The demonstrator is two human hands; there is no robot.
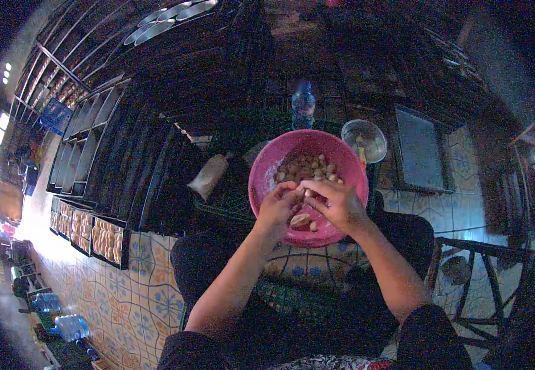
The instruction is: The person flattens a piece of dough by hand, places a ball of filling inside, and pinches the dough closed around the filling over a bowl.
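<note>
A pink basin [261, 154] sits in front of my knees with several small, round, pale pieces [314, 165] heaped toward its far side. Above its near half, my left hand [277, 208] and my right hand [336, 202] meet, fingers bent and thumbs pressed in. Between the fingertips is a small pale piece, mostly hidden; I cannot tell its kind. Below the hands, a larger pale, flattish piece [300, 220] and a small round one [314, 226] lie near the basin's near wall. White residue marks the basin's left inner side.
Behind the basin stands a clear plastic bottle [303, 105]. A metal bowl [375, 137] is at its right, a metal tray [420, 148] farther right. Left lie a pale bag [209, 176] and black trays of bread rolls [107, 239] on the tiled floor [126, 302]. A dark metal frame [483, 250] stands right.
</note>
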